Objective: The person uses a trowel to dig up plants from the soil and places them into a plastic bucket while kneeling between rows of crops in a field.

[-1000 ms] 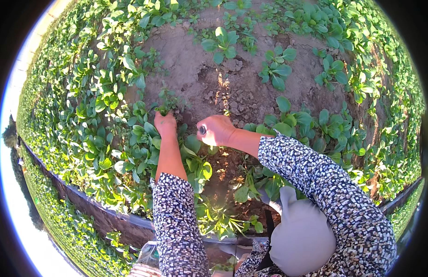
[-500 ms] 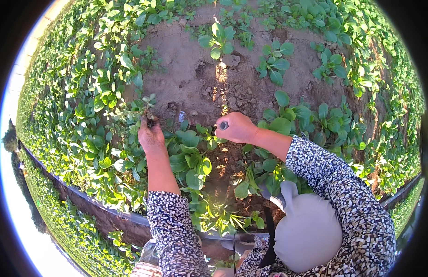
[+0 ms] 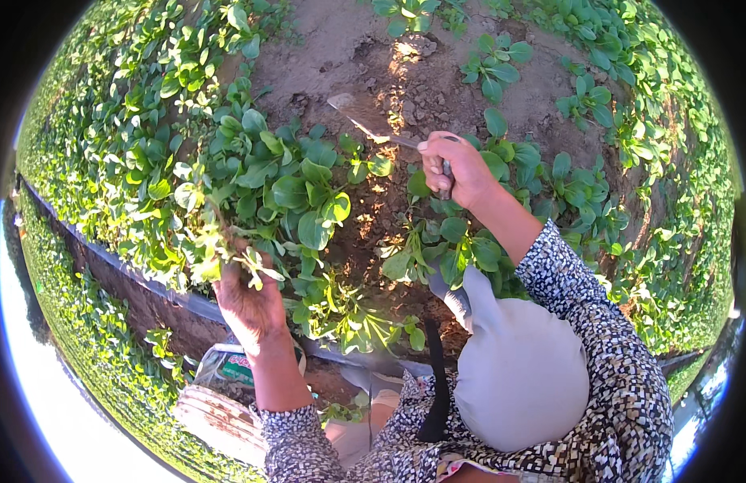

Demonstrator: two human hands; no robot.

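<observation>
My right hand (image 3: 461,169) is closed round the handle of a small hand hoe (image 3: 365,117). Its flat metal blade points up and left, over the bare soil beside the leafy green seedlings (image 3: 308,197). At the lower left my left hand (image 3: 250,310) grips a bunch of pulled weeds (image 3: 220,249). Their stems and leaves stick up past the fingers, and the roots cannot be made out. That hand is near the bed's edge, left of a low spiky-leaved plant (image 3: 349,314).
A plastic bag (image 3: 236,366) with green markings and a pale, dirt-streaked container (image 3: 216,423) stand in the furrow below my left hand. A dark edging (image 3: 188,302) runs along the bed. A pale rounded shape (image 3: 522,378) lies before my body. Dense greens (image 3: 115,161) flank the soil.
My left hand has come back toward me with the weeds, down to the bed's edge. My right hand has lifted and turned, so the hoe's blade now shows. The view has shifted too.
</observation>
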